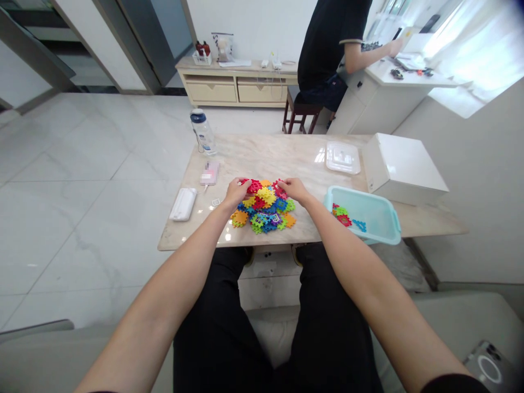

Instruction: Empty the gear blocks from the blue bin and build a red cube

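Observation:
On the marble table in front of me sits a structure of colourful plastic gear pieces [266,195], in red, yellow, blue, green, orange and purple. My left hand [236,192] has its fingers closed on a red gear piece [254,186] at the structure's upper left. At the upper right, my right hand [295,189] pinches another red gear piece [280,190]. Both pieces touch or lie very near the rest of the structure; whether they are joined to it I cannot tell. Parts of both are covered by my fingers.
A light blue basket [382,203] with a few gear pieces stands at the right, before a white box [409,164]. Nearby lies a clear plastic container [343,157]. A water bottle [203,132] and white tissue pack [183,204] are at left. Another person [331,49] sits at a far desk.

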The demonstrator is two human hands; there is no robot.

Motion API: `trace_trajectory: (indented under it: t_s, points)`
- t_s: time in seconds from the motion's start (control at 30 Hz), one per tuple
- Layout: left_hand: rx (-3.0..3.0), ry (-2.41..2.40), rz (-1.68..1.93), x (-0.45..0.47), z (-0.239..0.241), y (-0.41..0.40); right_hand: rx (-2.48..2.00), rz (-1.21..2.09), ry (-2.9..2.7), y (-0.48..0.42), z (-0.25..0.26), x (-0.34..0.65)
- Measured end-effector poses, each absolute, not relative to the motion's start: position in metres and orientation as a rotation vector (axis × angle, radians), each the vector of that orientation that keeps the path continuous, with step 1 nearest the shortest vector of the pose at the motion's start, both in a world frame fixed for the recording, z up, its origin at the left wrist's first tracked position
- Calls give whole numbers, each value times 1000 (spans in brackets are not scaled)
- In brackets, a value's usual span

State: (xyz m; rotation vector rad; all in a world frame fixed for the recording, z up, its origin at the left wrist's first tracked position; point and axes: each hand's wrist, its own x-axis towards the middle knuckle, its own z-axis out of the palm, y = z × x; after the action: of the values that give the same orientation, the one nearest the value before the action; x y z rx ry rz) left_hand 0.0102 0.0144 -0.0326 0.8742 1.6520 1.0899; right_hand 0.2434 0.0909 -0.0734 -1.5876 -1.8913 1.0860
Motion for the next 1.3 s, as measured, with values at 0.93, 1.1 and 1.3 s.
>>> trace_trajectory:
  t_s: [0.93,1.1,1.3]
  points:
    - [997,1509,915,26,-34,16,-1058,835,-2412,65,-31,214]
    - [949,1476,932,27,-36,16,-1091,828,-2435,63,-30,214]
    - [957,1426,913,26,-37,16,-1177,845,-2381,65,-31,217]
